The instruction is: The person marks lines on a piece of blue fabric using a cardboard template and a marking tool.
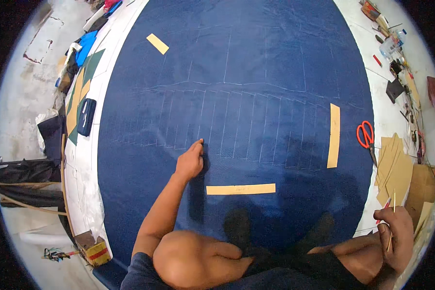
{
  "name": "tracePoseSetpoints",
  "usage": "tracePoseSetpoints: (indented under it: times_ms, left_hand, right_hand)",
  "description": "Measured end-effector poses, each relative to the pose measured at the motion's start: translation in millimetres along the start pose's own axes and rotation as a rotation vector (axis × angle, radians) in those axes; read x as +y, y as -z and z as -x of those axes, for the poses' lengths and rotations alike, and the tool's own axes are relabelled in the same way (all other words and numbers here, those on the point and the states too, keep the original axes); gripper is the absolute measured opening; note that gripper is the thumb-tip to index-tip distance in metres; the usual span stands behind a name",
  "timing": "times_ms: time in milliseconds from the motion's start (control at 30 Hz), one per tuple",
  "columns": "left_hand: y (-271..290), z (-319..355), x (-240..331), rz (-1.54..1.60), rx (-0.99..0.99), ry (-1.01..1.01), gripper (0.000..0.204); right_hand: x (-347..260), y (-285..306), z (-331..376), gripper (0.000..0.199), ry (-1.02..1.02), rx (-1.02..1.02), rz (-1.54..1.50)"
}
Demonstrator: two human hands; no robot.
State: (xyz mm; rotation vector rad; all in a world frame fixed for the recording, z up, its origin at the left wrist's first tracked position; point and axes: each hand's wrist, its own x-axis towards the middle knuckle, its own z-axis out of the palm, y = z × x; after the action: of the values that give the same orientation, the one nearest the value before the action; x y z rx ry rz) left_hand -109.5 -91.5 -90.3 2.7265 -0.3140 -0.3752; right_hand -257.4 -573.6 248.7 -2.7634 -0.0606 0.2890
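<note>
A wide dark blue cloth (285, 72), marked with rows of pale lines, spreads out before me. My left hand (191, 159) reaches over its middle, index finger stretched toward the end of one pale line; the other fingers curl under and nothing shows in them. At the lower right, my right hand (396, 232) is raised near my knee, its fingers closed around a thin light-coloured stick (394, 197). A slim red pen-like thing (384, 209) shows at its fingertips; whether it is held, I cannot tell. Tan card strips lie on the cloth: one horizontal (241, 189), one upright (333, 136), one slanted (157, 43).
Red-handled scissors (366, 135) rest at the cloth's right edge, beside tan card pieces (394, 162). A dark blue case (86, 117) and green and tan pieces (79, 96) lie left. A small box (94, 249) stands at the lower left. Clutter lines both sides.
</note>
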Motion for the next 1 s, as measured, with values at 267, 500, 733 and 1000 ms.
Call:
tracePoseSetpoints:
  times_ms: [267,500,733,1000]
  left_hand:
    - [-13.0,4.4,35.8,-0.010,-0.051,-0.092,0.019]
    - [-10.2,0.7,38.3,-0.077,-0.078,-0.123,0.023]
    - [-25.9,6.4,66.5,-0.076,-0.125,-0.196,0.017]
    - [-22.6,2.3,69.8,-0.093,-0.085,-0.301,0.020]
  right_hand:
    - [4.1,0.0,0.9,0.019,0.035,-0.003,-0.009]
    - [12.0,2.9,4.0,0.019,0.026,-0.042,0.026]
    - [9.4,2.8,9.7,0.020,0.055,-0.006,-0.024]
    - [8.0,5.7,6.2,0.023,0.100,-0.006,0.001]
